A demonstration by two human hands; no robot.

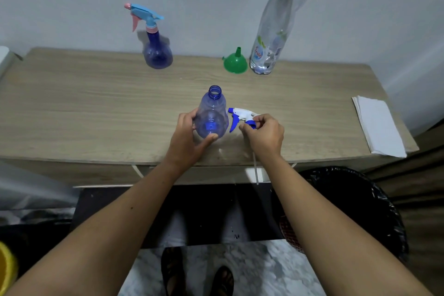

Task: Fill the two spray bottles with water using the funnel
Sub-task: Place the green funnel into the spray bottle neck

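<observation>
An uncapped clear blue spray bottle (212,113) stands near the front middle of the wooden table (96,103); my left hand (189,137) grips its round base. Just to its right, my right hand (263,136) pinches the blue collar of the white and blue spray head (240,116), whose thin tube hangs down past the table's front edge. A second blue spray bottle (157,51), with a light blue and pink head screwed on, stands at the back left. A green funnel (236,62) lies mouth down at the back, next to a tall clear water bottle (271,38).
A folded white paper towel (377,125) lies at the table's right edge. A bin lined with a black bag (360,199) stands on the floor at the right. The white wall rises right behind the table. My feet show below on a marbled floor.
</observation>
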